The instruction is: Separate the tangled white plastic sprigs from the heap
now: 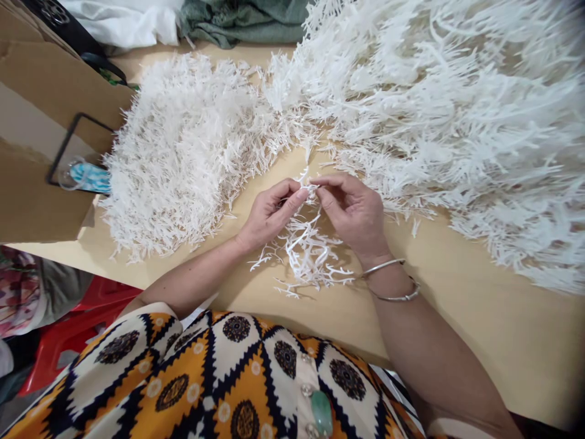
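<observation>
Tan tabletop (457,323): bushy white pile (178,146) left, larger heap (443,116) right | cardboard box (41,128) at left edge, green cloth (247,21) at far side | red stool (50,350) below left | white sprig (309,191) between the hands, near loose clump (304,247) | left hand (269,213): thumb and forefinger pinched on sprig | right hand (356,213): likewise, other side

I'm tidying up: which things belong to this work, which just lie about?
Apparently in use:
- white, branching, plastic-looking strands, in left hand and right hand
- shaggy white left heap, shaggy white right heap

Probably idle:
- brown cardboard box
- crumpled green cloth
- crumpled white cloth
</observation>
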`<act>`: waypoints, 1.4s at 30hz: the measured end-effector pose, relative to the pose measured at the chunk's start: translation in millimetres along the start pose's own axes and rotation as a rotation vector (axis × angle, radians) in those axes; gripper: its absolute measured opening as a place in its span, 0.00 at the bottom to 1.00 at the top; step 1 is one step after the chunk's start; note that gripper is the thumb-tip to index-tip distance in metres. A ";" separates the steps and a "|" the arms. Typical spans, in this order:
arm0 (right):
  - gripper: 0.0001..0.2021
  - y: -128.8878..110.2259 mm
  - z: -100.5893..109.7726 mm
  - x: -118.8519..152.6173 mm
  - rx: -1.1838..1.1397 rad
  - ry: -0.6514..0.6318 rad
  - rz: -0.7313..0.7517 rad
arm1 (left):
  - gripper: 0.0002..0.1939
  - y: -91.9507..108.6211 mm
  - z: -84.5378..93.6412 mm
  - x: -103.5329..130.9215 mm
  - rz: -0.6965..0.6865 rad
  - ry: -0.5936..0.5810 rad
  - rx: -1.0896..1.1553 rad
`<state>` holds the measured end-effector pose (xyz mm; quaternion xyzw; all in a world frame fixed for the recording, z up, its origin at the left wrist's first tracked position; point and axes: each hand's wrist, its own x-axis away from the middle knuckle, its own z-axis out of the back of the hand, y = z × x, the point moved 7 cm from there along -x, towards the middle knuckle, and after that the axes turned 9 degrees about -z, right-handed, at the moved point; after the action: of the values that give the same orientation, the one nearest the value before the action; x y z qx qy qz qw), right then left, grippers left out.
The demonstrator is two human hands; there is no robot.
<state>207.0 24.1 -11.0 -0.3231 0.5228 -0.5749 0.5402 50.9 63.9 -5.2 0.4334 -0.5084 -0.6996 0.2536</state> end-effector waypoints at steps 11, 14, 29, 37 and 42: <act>0.03 -0.6 -5.1 2.8 0.143 0.106 0.043 | 0.20 -4.4 -4.8 -0.7 0.028 -0.099 -0.046; 0.05 -3.3 -9.4 3.7 0.127 0.140 0.029 | 0.19 -4.8 -4.2 -2.1 0.023 -0.135 -0.059; 0.02 17.3 3.0 -3.0 -0.015 0.176 -0.058 | 0.19 2.0 -4.1 1.2 0.016 -0.052 0.030; 0.11 3.3 -9.4 1.6 -0.182 -0.079 -0.077 | 0.20 -3.1 -0.7 -0.1 0.039 0.002 0.011; 0.14 17.0 -9.5 -1.6 -0.279 -0.038 -0.126 | 0.19 -6.3 -1.8 0.8 0.037 -0.006 -0.013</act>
<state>203.3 30.2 -29.2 -0.4378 0.5662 -0.5231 0.4627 52.6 64.5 -11.6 0.4202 -0.5126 -0.6992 0.2679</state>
